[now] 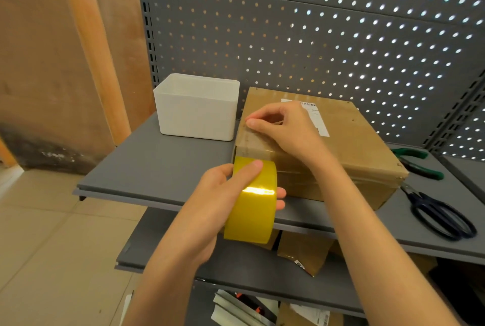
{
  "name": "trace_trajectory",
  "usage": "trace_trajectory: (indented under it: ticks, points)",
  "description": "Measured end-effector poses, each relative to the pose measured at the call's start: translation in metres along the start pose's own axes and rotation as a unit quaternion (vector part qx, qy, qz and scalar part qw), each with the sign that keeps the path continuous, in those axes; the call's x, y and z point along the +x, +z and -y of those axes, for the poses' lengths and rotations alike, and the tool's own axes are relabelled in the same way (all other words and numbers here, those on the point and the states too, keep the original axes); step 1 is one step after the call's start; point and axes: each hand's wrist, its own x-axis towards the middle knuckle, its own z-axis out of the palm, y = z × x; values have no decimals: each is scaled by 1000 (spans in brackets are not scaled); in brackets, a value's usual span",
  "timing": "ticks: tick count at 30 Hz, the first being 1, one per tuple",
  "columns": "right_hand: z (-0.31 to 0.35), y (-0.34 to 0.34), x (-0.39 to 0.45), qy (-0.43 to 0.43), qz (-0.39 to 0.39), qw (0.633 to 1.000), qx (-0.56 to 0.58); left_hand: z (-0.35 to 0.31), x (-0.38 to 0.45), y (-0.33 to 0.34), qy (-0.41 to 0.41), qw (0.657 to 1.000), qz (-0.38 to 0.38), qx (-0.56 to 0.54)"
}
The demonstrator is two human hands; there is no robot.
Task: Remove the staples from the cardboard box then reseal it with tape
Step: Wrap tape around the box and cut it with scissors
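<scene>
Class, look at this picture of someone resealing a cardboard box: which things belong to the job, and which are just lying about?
Belong to the job:
cardboard box
yellow tape roll, held in the left hand
right hand, pressing tape onto the box
scissors
green-handled pliers

Just lying about:
white plastic bin
packages on the lower shelf

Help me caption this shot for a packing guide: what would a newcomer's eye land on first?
First the bright yellow tape roll, gripped by the left hand at the shelf's front edge, below the near-left corner of the cardboard box. Next, the right hand pressing on the box's left top edge, with a white bin to the left and dark scissors to the right.
</scene>
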Motion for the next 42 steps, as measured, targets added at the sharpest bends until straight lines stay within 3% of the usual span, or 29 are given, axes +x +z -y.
trace_trajectory:
  ticks: [9, 14, 18, 20, 22, 26, 30, 35, 42]
  points:
    - [-1, 1, 4, 13, 31, 997, -69, 1, 1, -1, 3, 1000, 7, 2]
    - [-6, 11, 6, 38, -28, 980, -196, 2, -1, 0, 8, 1000, 4, 4]
    - [1, 7, -3, -20, -142, 988, -55, 2, -1, 0, 9, 1000, -2, 16]
    - [8, -1, -10, -46, -163, 985, 14, 2, -1, 1, 7, 1000, -5, 22]
    - [13, -4, -17, -61, -100, 993, 18, 2, -1, 1, 9, 1000, -9, 26]
    - [12, 0, -25, -48, 78, 992, -90, 4, -1, 4, 22, 999, -18, 24]
    - [13, -3, -22, -23, 149, 974, -167, 12, -2, 9, 47, 998, -35, 22]
    - [13, -4, -16, 7, 253, 951, -177, 23, -8, 17, 100, 992, -75, 33]
    - [14, -2, -13, 23, 282, 937, -204, 26, -8, 21, 90, 983, -149, 50]
